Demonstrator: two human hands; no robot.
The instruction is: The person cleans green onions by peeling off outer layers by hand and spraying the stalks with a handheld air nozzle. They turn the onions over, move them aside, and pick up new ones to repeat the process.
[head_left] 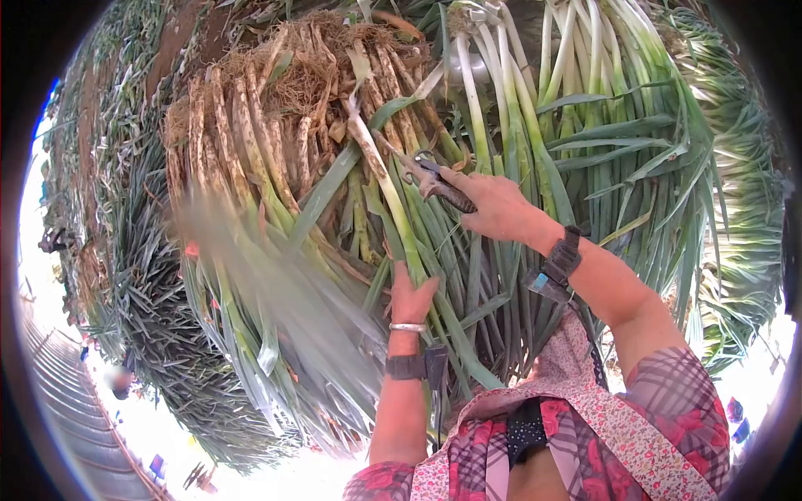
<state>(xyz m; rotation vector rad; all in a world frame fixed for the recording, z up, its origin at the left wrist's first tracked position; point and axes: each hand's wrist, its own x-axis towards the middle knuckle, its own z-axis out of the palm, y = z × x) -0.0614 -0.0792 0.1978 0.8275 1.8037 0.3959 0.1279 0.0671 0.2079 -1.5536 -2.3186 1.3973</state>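
My left hand [411,296] is closed around the green part of a leek [386,184], whose pale, dirt-marked stem points up and to the left. My right hand [497,204] grips the dark handles of pruning shears [443,188]; their blades lie close beside that stem. Left of the held leek lies a pile of unpeeled leeks [251,142] with brown, dirty stems and tangled roots. Cleaner leeks [510,92] with white stems and green leaves lie at the upper right.
Long rows of stacked leeks stand along the left [150,275] and the right side [735,192]. Blurred leaves cross the left middle. A corrugated curved surface [71,409] shows at the lower left.
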